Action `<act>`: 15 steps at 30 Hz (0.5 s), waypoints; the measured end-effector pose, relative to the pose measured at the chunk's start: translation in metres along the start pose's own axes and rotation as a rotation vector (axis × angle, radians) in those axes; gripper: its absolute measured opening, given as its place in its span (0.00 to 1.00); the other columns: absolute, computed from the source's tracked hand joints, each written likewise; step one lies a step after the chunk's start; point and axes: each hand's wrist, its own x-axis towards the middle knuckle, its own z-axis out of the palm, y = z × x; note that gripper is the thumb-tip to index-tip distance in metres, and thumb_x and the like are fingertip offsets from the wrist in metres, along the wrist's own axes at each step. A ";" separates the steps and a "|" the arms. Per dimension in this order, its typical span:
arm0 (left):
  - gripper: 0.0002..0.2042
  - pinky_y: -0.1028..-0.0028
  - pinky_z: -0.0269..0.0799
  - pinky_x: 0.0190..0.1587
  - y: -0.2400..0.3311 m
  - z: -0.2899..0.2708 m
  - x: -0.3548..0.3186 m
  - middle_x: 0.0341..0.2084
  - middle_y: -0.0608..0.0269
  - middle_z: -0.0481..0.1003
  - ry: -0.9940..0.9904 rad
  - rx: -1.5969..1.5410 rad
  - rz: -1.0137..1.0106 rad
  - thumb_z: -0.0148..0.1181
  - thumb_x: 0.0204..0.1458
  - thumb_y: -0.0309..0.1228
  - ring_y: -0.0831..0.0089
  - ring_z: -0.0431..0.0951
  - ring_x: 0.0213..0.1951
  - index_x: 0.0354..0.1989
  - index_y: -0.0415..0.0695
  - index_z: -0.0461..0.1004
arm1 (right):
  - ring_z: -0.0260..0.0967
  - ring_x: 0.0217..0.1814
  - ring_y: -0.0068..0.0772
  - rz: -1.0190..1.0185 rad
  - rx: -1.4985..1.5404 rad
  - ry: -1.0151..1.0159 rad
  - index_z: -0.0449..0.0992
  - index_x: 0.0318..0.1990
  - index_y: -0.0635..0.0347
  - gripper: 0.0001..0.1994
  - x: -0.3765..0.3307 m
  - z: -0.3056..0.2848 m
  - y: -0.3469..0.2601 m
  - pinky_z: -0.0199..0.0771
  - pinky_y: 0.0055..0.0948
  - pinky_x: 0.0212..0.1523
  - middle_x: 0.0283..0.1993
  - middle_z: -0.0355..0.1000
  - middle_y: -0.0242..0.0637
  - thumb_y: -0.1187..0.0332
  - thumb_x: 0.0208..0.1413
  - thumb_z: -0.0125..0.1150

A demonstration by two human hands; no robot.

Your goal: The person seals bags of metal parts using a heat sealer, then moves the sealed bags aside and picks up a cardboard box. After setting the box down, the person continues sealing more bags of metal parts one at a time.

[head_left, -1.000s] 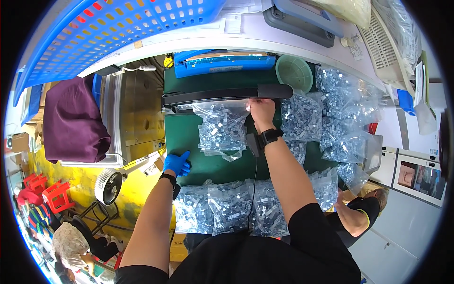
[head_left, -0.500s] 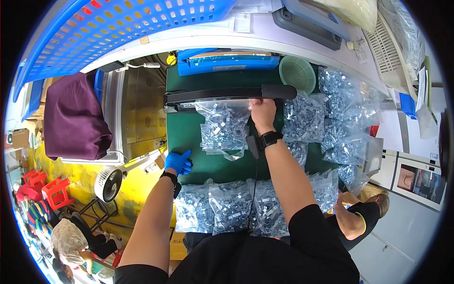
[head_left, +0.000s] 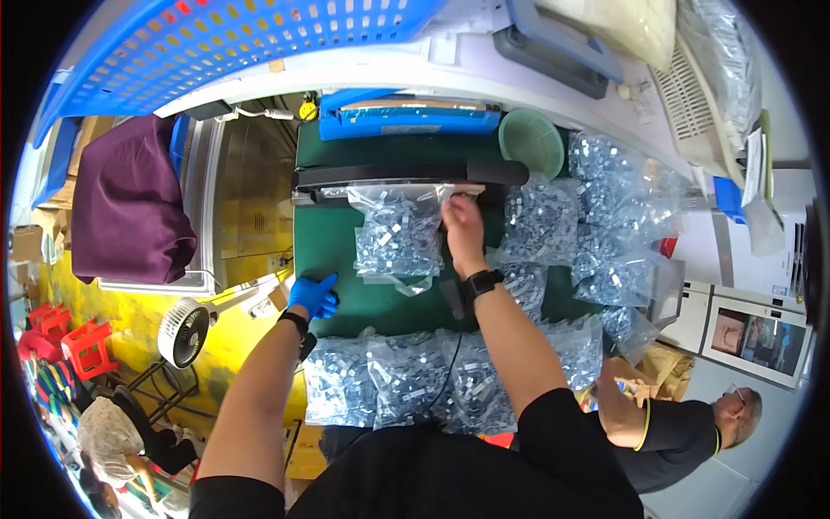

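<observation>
A clear plastic bag of small metal parts lies on the green mat, its top edge tucked under the long black bar of a sealing machine. My right hand, a black watch on its wrist, pinches the bag's upper right corner just below the bar. My left hand wears a blue glove and rests with fingers apart on the mat's left edge, holding nothing.
Several filled bags lie along the near edge and piled at the right. A green bowl and a blue sealer body sit behind the bar. At lower right is another person. A fan stands below left.
My right hand has slid down from the black bar to the bag's top right corner. The left hand has stayed on the mat's edge.
</observation>
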 end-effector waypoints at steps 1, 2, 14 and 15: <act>0.25 0.72 0.67 0.17 -0.001 -0.007 -0.002 0.14 0.59 0.75 -0.010 0.010 0.012 0.59 0.53 0.53 0.69 0.76 0.16 0.17 0.41 0.74 | 0.69 0.38 0.19 0.110 0.025 -0.037 0.73 0.42 0.64 0.11 -0.003 0.001 -0.004 0.67 0.21 0.42 0.36 0.73 0.31 0.64 0.61 0.59; 0.25 0.72 0.68 0.19 0.000 -0.011 -0.003 0.16 0.59 0.76 -0.018 0.021 0.023 0.59 0.53 0.53 0.70 0.77 0.18 0.20 0.40 0.75 | 0.68 0.39 0.19 0.221 0.051 -0.074 0.74 0.42 0.64 0.12 -0.005 0.002 -0.007 0.67 0.21 0.43 0.37 0.73 0.30 0.63 0.60 0.59; 0.36 0.69 0.68 0.55 0.117 0.055 -0.033 0.51 0.55 0.73 -0.122 -0.064 0.718 0.70 0.47 0.42 0.68 0.72 0.53 0.61 0.37 0.62 | 0.67 0.34 0.18 0.327 -0.064 -0.062 0.77 0.35 0.64 0.10 0.005 0.022 -0.005 0.65 0.22 0.40 0.32 0.75 0.28 0.64 0.61 0.58; 0.36 0.69 0.68 0.55 0.121 0.055 -0.030 0.51 0.55 0.73 -0.127 -0.065 0.720 0.70 0.47 0.42 0.68 0.72 0.53 0.61 0.37 0.62 | 0.67 0.34 0.18 0.315 -0.077 -0.060 0.77 0.34 0.64 0.10 0.005 0.022 -0.005 0.65 0.22 0.40 0.32 0.75 0.28 0.65 0.61 0.58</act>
